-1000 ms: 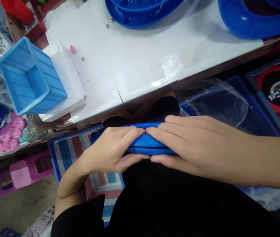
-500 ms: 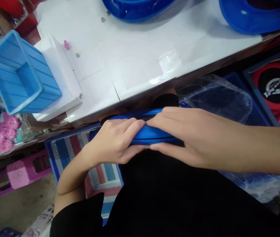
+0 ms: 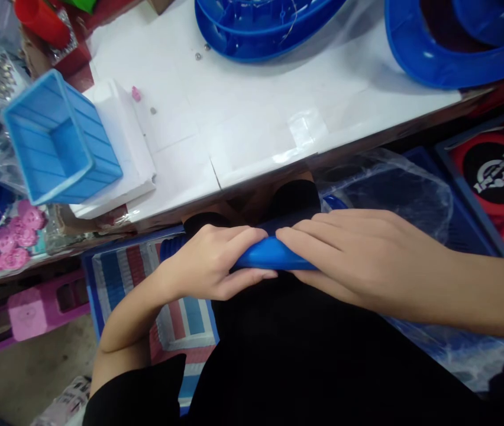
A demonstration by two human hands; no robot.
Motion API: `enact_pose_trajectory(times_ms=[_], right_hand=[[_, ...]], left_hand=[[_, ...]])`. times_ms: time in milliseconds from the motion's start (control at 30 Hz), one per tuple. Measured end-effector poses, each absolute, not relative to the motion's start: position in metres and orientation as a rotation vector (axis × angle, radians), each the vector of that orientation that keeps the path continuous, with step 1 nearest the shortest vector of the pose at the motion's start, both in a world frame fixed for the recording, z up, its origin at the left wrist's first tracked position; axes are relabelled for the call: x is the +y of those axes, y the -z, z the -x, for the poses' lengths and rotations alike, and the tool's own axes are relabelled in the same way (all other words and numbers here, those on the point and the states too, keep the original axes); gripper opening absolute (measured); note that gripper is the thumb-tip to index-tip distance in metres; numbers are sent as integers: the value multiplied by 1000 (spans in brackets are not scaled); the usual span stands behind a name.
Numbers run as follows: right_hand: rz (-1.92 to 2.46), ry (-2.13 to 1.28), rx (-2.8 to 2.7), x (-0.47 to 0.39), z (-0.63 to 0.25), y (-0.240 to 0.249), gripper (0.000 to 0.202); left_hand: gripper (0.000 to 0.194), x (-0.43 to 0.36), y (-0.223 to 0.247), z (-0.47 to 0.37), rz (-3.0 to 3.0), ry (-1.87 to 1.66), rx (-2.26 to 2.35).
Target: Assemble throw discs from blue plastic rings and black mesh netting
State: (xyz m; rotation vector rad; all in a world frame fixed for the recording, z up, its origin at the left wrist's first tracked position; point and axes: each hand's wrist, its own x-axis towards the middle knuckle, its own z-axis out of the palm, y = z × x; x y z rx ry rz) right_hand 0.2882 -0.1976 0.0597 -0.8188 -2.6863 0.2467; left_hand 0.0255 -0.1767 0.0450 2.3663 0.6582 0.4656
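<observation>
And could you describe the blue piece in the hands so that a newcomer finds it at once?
Start from the white tabletop and look just past its near edge. There, the left hand and right hand grip a bright blue piece, in front of a black garment. Unlike the blue parts on the tabletop, this one is held.

"What is the piece you have there?"
"A smooth, bright blue piece (image 3: pixel 274 254), slightly shiny, and it looks like plastic."
"How does it lie?"
"Nearly level, running from side to side close in front of you, between your left hand (image 3: pixel 216 260) and your right hand (image 3: pixel 345 254), with a narrow face toward your eyes."
"And its full shape?"
"You can't tell from here: your grip covers both sides, so only a short middle stretch shows."
</observation>
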Motion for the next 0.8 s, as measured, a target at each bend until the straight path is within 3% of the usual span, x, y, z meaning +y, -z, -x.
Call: enact_pose_trajectory(times_ms=[267, 433, 567, 800], right_hand=[[912, -757, -2619, -178, -327, -67, 26], [899, -600, -2678, -173, -323, -59, 23], [878, -542, -2744, -172, -309, -60, 21], [802, -835, -2660, -166, -319, -81, 34]], left_hand=[[50, -173, -27, 22, -2232, -768, 698], [46, -174, -22, 12, -2310, -601, 781], [49, -185, -34, -24, -2547, -730, 820], [46, -183, -26, 1, -2402, -918, 743]])
